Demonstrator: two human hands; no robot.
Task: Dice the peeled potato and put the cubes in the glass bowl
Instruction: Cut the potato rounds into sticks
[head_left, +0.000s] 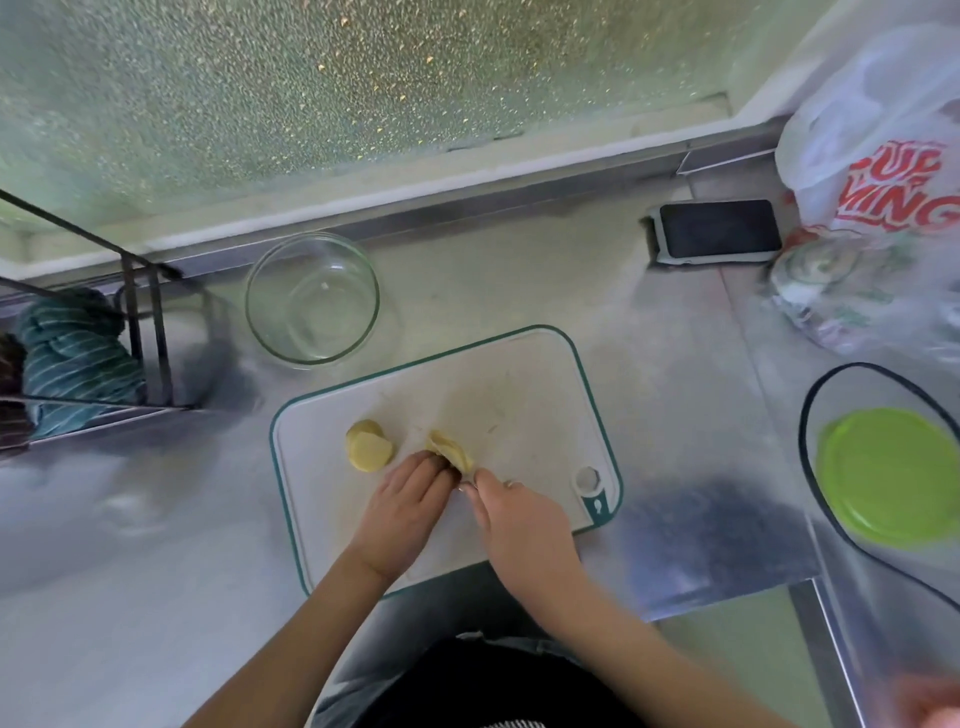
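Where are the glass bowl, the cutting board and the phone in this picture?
glass bowl (254, 291): head view, on its left rim.
cutting board (519, 395): head view, on a bare patch of its surface.
phone (719, 228): head view, middle of its dark screen.

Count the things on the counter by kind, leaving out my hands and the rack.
Potato pieces: 2
Glass bowl: 1
Cutting board: 1
Phone: 1
Plastic bags: 2
Green lid: 1
Total: 8
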